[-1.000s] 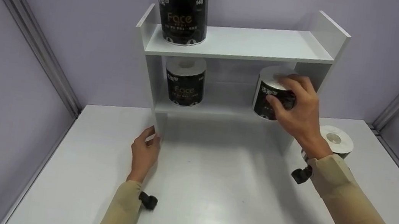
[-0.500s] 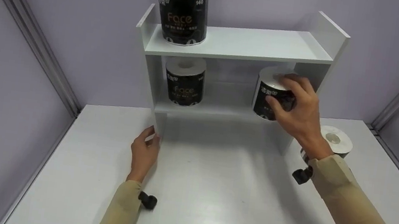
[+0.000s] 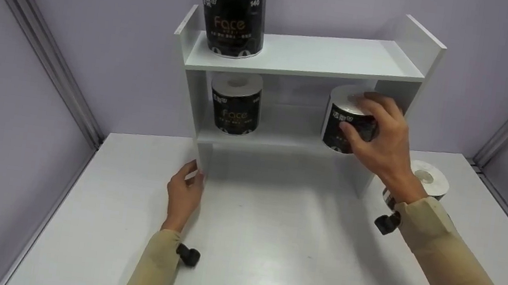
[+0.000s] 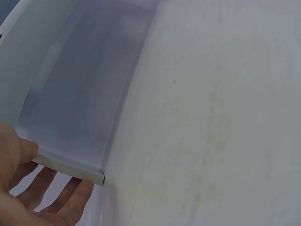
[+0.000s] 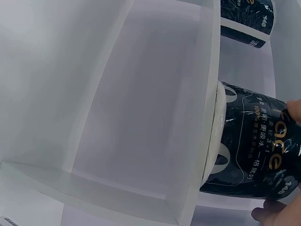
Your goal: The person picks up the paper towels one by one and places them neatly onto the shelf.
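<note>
My right hand (image 3: 387, 143) grips a toilet paper roll (image 3: 337, 133) in a black wrapper, at the right end of the middle board of a white shelf unit (image 3: 329, 58). Seen from the right wrist, this roll's base lies against the board (image 5: 211, 101), with fingertips (image 5: 264, 214) at its side. My left hand (image 3: 184, 197) holds the front edge of the unit's left side panel (image 4: 70, 168) low down, thumb on one side and fingers on the other. A second toilet paper roll (image 3: 235, 113) stands upright at the middle board's left end.
Another wrapped roll (image 3: 234, 22) stands on the top board at the left. One more roll (image 3: 428, 177) is on the white table (image 3: 248, 259) right of the unit, partly behind the right forearm. Walls (image 3: 36, 84) with metal rails enclose the table.
</note>
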`<state>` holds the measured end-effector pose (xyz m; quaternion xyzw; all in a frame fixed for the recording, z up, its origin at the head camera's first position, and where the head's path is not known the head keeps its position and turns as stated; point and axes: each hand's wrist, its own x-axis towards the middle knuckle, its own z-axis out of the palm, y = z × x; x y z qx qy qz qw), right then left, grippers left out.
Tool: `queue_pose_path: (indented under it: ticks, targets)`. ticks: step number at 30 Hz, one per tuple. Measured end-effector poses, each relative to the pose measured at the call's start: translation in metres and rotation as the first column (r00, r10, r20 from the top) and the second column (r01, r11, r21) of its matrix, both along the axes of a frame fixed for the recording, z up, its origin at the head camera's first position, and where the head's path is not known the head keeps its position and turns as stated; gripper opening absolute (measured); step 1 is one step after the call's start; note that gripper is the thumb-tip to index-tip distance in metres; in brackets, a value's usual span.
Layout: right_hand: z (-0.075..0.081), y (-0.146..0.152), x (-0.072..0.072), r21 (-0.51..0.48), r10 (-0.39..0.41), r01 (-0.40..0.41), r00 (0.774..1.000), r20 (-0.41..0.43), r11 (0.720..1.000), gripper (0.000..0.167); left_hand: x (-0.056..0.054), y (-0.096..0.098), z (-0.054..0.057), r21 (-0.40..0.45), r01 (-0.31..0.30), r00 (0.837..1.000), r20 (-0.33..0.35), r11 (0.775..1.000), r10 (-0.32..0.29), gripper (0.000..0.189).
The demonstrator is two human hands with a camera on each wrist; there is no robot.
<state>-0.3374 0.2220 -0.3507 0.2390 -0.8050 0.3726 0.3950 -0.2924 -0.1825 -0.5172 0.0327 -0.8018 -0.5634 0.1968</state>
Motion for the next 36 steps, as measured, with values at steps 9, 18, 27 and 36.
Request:
queue_pose_path:
  ticks: [9,18,27,36]
  targets:
    - [-0.002,0.006,0.002,0.045,-0.02,0.02,1.0,-0.002,0.999,0.046,0.0,0.0,-0.001,-0.001,0.006,1.0,-0.002,1.0,-0.006,0.044]
    - [0.0,0.006,0.009,0.046,0.005,-0.003,0.999,-0.037,0.999,0.043,0.0,0.0,0.0,-0.007,-0.008,1.0,0.01,1.0,0.008,0.044]
    - [-0.001,0.008,0.017,0.056,0.011,-0.009,0.999,-0.038,0.998,0.037,0.0,0.0,0.0,0.005,-0.002,1.0,0.022,1.0,0.002,0.045]
    - [-0.003,0.008,0.021,0.081,-0.017,0.022,0.998,-0.064,0.996,0.032,-0.001,0.001,0.0,0.002,0.0,1.0,0.008,1.0,0.0,0.044]
